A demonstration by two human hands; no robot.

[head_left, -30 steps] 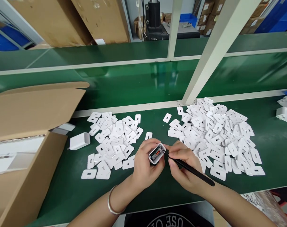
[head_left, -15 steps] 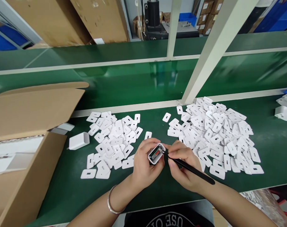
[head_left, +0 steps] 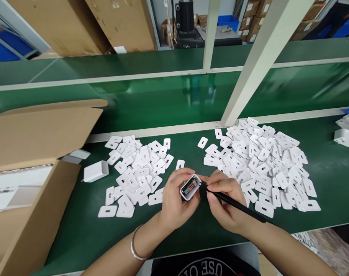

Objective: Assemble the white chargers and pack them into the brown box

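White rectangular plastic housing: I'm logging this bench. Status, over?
Left hand gripping white rectangular plastic housing, open end facing camera. Right hand holding slim black tool, tip at the open end, contact unclear. Nothing else seen in the way.

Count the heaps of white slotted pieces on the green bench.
2. The smaller heap lies ahead and left of the left hand; the larger heap lies ahead and right of the right hand. The carton could hide more.

Left grip [head_left: 174, 205]: white housing [head_left: 190, 187]. Right grip [head_left: 231, 214]: black tool [head_left: 243, 207]. 2 plate piles [head_left: 140, 172] beyond.
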